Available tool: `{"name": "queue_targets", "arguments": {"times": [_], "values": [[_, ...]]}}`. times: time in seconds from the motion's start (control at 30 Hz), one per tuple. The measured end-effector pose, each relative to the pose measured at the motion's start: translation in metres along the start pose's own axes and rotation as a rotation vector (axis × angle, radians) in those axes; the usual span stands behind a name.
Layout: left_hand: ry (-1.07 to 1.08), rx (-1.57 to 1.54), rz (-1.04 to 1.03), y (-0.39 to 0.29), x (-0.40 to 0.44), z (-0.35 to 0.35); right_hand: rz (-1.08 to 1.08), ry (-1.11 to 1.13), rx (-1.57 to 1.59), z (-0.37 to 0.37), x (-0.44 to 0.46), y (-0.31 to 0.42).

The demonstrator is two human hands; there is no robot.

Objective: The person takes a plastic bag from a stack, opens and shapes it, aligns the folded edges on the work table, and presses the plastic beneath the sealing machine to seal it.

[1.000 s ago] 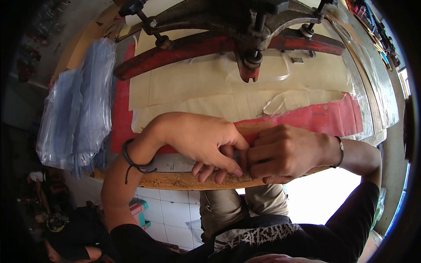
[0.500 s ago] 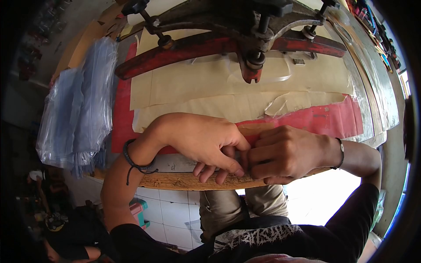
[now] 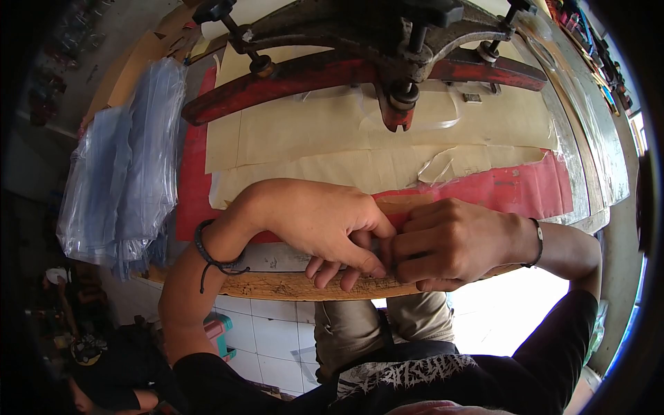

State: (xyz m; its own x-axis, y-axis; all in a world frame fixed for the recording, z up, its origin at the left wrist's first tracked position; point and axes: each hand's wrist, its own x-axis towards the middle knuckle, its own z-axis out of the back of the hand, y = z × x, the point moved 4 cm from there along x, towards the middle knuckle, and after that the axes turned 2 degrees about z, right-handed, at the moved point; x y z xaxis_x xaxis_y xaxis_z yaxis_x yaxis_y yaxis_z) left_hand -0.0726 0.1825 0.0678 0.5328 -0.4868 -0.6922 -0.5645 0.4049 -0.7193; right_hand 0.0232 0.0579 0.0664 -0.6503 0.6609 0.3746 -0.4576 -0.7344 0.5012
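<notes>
Both of my hands meet at the front edge of the work table. My left hand (image 3: 321, 218) is bent at the wrist, its fingers curled under and its thumb and index finger against the fingers of my other hand. My right hand (image 3: 449, 242) is closed, knuckles up, fingertips turned towards the left. Anything pinched between them is hidden. Just beyond the hands lies a red sheet (image 3: 484, 190), partly covered by cream sheets (image 3: 311, 142). A small brown strip (image 3: 404, 202) shows behind my fingers.
A press with a red curved bar (image 3: 297, 79) and black screw knobs (image 3: 214, 10) stands over the sheets. Clear plastic sleeves (image 3: 131, 159) are piled at left. The table's wooden edge (image 3: 277, 285) runs before my lap. Another person (image 3: 117, 366) is at lower left.
</notes>
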Motion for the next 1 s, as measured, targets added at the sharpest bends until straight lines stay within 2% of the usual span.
{"name": "queue_targets", "arguments": {"times": [0.73,1.0], "values": [[0.000,-0.014,0.016,0.0004,0.0004,0.0006,0.005,-0.022,0.001,0.0003,-0.0001,0.0001],[0.012,-0.002,-0.031,-0.0007,-0.0017,0.0012,-0.014,0.045,-0.002,0.0005,-0.0026,-0.0002]]}}
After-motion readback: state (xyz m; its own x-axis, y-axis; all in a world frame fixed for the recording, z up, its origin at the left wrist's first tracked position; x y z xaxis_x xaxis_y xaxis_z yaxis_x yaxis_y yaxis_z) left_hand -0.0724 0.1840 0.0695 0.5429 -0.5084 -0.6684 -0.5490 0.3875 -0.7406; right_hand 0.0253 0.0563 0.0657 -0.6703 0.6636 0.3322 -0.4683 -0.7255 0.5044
